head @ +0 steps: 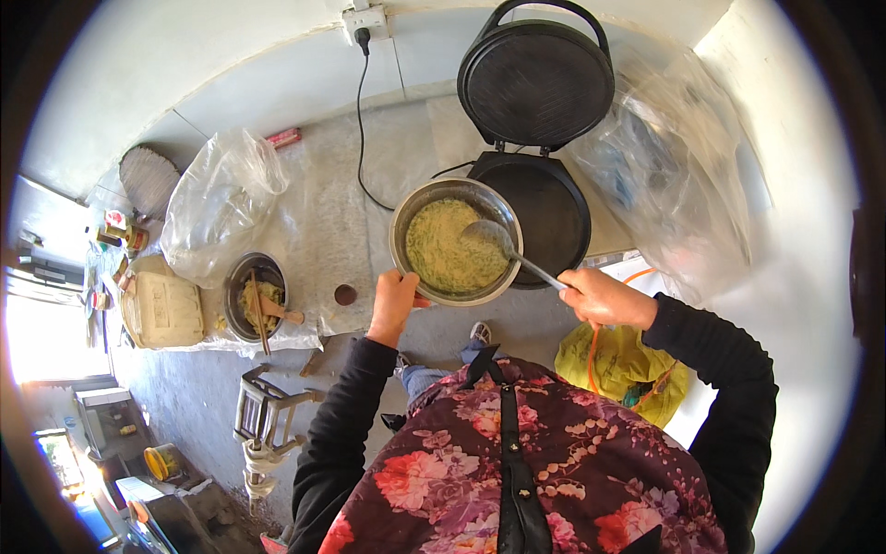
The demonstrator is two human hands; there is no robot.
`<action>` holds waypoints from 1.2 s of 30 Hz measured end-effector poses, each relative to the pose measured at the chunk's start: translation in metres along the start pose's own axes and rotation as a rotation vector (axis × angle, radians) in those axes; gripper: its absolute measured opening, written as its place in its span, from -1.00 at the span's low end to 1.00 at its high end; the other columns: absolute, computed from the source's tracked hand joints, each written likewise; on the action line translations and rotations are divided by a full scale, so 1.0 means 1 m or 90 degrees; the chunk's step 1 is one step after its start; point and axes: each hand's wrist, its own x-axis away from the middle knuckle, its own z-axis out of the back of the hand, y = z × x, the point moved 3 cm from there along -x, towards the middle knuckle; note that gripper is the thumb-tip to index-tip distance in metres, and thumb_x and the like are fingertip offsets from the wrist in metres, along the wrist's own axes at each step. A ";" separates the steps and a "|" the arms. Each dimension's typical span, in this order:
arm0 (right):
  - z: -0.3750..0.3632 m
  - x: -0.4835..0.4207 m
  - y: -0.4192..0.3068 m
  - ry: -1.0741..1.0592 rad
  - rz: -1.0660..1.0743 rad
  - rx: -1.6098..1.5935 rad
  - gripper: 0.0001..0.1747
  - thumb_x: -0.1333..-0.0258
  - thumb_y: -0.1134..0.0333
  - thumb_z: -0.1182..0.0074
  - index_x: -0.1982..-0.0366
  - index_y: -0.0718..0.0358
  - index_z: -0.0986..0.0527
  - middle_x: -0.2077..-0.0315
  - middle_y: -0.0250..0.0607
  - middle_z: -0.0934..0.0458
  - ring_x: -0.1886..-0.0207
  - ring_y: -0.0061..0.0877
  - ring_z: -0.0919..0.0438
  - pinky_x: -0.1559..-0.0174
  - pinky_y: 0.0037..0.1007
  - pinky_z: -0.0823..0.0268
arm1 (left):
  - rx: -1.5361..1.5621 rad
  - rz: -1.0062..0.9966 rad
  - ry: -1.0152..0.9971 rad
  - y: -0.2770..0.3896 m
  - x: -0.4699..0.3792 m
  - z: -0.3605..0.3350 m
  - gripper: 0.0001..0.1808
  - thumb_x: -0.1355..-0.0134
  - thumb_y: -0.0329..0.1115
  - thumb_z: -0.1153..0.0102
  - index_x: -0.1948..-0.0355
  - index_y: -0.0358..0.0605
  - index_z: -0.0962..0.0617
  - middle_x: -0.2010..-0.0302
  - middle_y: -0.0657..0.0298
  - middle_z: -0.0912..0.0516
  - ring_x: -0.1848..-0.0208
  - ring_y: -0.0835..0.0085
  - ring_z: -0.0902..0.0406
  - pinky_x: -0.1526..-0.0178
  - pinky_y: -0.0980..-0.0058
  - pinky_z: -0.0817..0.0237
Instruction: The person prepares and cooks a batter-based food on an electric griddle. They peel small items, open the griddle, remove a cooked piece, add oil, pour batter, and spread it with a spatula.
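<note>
My left hand (pixel 395 300) grips the near-left rim of a steel bowl (pixel 399 228), which holds a yellow-green batter (pixel 439 253). In my right hand (pixel 601 296) is the handle of a metal ladle (pixel 493 237), its head resting at the batter's surface on the right side. The bowl overlaps the left part of a round black electric griddle (pixel 557 208), whose lid (pixel 538 83) stands raised behind it. Whether the bowl touches the griddle cannot be told.
To the left, a second steel bowl (pixel 232 325) holds food, chopsticks and a wooden spatula (pixel 280 310). Clear plastic bags (pixel 221 201) lie on the counter. A plastic container (pixel 163 311) stands farther left. Below are a wooden stool (pixel 266 401) and a yellow bag (pixel 581 356). A power cord (pixel 361 138) crosses the counter.
</note>
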 end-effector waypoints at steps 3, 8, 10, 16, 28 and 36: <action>-0.014 0.000 0.008 -0.080 -0.058 -0.208 -0.72 -0.30 0.29 0.18 0.35 0.41 -0.38 0.65 -0.28 -0.46 0.70 -0.58 -0.46 0.67 -0.48 -0.26 | -0.019 -0.005 -0.017 0.000 -0.001 -0.003 -0.76 -0.16 -0.41 0.03 0.37 -0.47 -0.53 0.50 0.12 -0.61 0.56 0.42 -0.54 0.52 0.53 -0.43; -0.021 0.008 0.004 -0.103 -0.068 -0.384 -0.69 -0.32 0.26 0.17 0.12 0.38 -0.40 0.63 -0.31 -0.46 0.70 -0.61 -0.43 0.65 -0.53 -0.25 | 0.005 0.008 -0.050 -0.006 0.001 -0.009 -0.75 -0.16 -0.40 0.03 0.41 -0.47 -0.53 0.54 0.10 -0.60 0.62 0.41 -0.54 0.56 0.53 -0.43; -0.022 0.011 0.002 -0.039 -0.012 -0.274 -0.72 -0.30 0.29 0.14 0.10 0.35 -0.39 0.63 -0.23 -0.49 0.68 -0.49 -0.47 0.63 -0.45 -0.28 | 0.023 0.017 -0.065 -0.007 0.003 -0.012 -0.76 -0.16 -0.40 0.02 0.40 -0.46 -0.52 0.54 0.11 -0.59 0.63 0.41 -0.54 0.56 0.53 -0.43; -0.017 0.033 0.002 0.372 0.279 0.267 -0.67 -0.18 0.36 0.04 0.02 0.29 -0.37 0.54 -0.01 -0.54 0.52 -0.13 -0.52 0.51 -0.17 -0.32 | 0.037 0.023 -0.094 -0.009 0.008 -0.018 -0.76 -0.19 -0.38 -0.02 0.39 -0.45 -0.50 0.52 0.11 -0.57 0.58 0.39 -0.52 0.55 0.51 -0.40; -0.002 0.025 0.026 0.415 0.181 0.649 -0.41 0.04 0.46 -0.02 -0.12 0.40 -0.33 0.57 -0.13 -0.49 0.60 -0.31 -0.51 0.55 -0.34 -0.33 | 0.096 0.022 -0.070 -0.007 0.016 -0.038 -0.77 -0.17 -0.42 0.03 0.41 -0.48 -0.51 0.52 0.09 -0.59 0.60 0.40 -0.54 0.54 0.52 -0.42; -0.016 0.057 -0.001 0.359 0.109 0.665 -0.49 0.05 0.44 -0.01 0.00 0.52 -0.37 0.62 -0.11 -0.51 0.59 -0.31 -0.54 0.57 -0.33 -0.35 | 0.078 0.033 -0.048 -0.019 -0.003 -0.045 -0.79 -0.18 -0.41 0.01 0.35 -0.45 -0.50 0.44 0.08 -0.61 0.54 0.37 -0.56 0.51 0.51 -0.46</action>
